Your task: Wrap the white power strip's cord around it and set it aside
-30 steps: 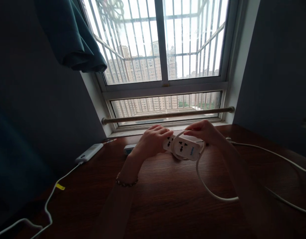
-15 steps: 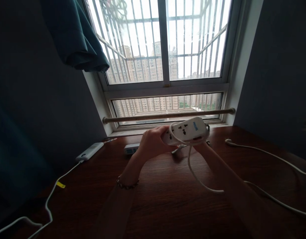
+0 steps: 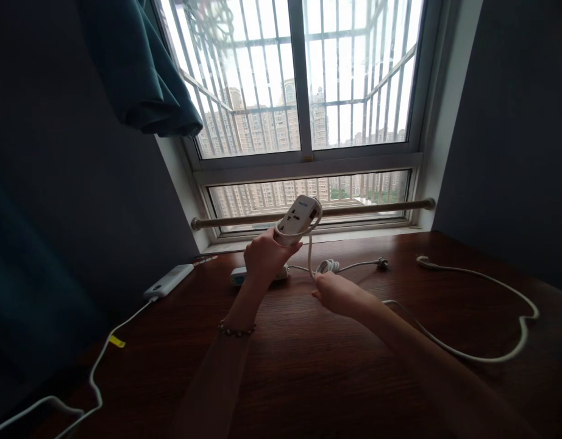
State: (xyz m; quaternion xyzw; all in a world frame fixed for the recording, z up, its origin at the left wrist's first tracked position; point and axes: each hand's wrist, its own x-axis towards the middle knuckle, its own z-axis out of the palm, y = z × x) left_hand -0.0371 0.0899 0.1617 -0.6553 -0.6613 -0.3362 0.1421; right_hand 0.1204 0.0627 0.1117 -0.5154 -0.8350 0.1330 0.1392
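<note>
My left hand (image 3: 264, 253) is closed around the lower end of a white power strip (image 3: 298, 217), held tilted above the table. A white cord (image 3: 310, 251) loops around the strip and runs down to my right hand (image 3: 333, 292), which pinches it low over the tabletop. From behind the right hand the cord continues across the table to a plug (image 3: 422, 261) at the right. Behind my hands, a second power strip (image 3: 239, 276) lies on the table, partly hidden by the left hand. A coiled cable (image 3: 327, 266) with a plug (image 3: 381, 263) lies beside it.
A white power bank (image 3: 169, 281) with a white cable (image 3: 98, 360) lies on the left of the brown wooden table (image 3: 308, 378). A horizontal rail (image 3: 367, 210) crosses in front of the barred window. A blue curtain (image 3: 144, 91) hangs at upper left.
The power strip has moved left and turned more upright in my left hand. My right hand has come out from behind it, down and toward me, and now grips the cord.
</note>
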